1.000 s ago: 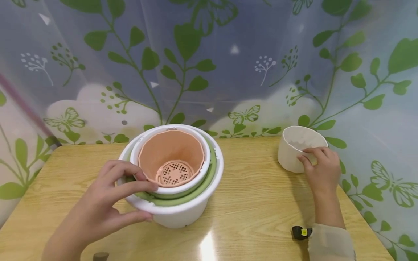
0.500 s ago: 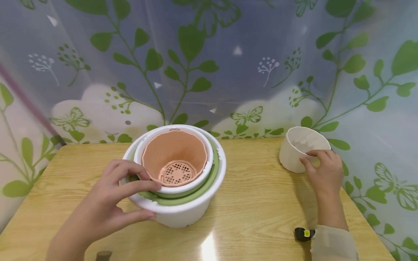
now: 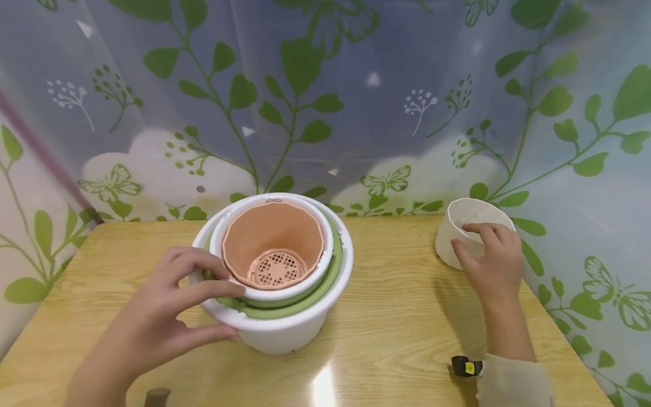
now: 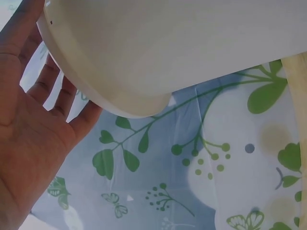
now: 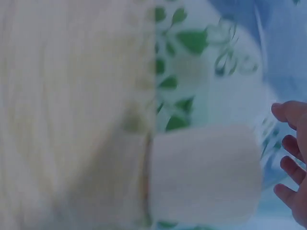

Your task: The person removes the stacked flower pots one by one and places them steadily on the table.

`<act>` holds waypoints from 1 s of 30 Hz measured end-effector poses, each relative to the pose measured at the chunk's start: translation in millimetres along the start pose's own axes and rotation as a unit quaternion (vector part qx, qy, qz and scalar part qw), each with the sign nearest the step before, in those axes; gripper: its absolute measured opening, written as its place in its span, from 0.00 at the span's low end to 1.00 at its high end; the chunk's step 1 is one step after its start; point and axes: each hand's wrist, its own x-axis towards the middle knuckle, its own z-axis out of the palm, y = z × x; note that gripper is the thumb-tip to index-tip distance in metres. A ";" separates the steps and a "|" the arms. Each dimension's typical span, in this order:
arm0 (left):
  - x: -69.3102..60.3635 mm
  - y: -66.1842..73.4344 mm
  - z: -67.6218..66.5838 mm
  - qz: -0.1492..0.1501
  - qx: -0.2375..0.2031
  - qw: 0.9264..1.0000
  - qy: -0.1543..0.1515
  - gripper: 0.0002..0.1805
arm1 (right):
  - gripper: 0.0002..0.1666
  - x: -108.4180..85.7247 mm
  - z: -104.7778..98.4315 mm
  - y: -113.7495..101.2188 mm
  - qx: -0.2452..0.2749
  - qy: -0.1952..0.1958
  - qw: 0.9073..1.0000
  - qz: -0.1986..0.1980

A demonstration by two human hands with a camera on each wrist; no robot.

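Just below my right wrist, a small black object with a yellow-green mark [image 3: 467, 367] sits against my pale sleeve [image 3: 513, 381]; nearer me than my left fingers, a short brown-grey stub [image 3: 157, 397] pokes up at the bottom edge. My left hand [image 3: 163, 305] covers part of a nest of pots: I grip the rim of the wide white plastic pot [image 3: 280, 339], thumb low on its outside, other fingers over the top. Inward from those fingertips come a green plastic pot [image 3: 300, 308], a smaller white plastic pot [image 3: 277, 294] and, innermost, a peach-orange plastic pot [image 3: 274, 220] with a slotted base. My right hand [image 3: 495, 257] hides some of the near rim of a cream-white, open-topped pot [image 3: 447, 243]; its fingers are bent and let go, and from my wrist they show a gap from that pot.

Half a second ago my right thumb and fingers pinched that rim; now they have come off and shifted left, while the pot stays put. My left hold looks the same.

Under both hands lies a shiny, light wood-grain table [image 3: 386, 316]; beyond my fingertips hangs a blue-grey sheet with green leaves and butterflies [image 3: 356, 135].
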 end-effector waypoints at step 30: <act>-10.8 -8.6 -0.8 -0.008 0.010 0.999 -0.051 0.15 | 0.16 14.6 9.1 -207.1 0.295 -0.087 0.900 -0.309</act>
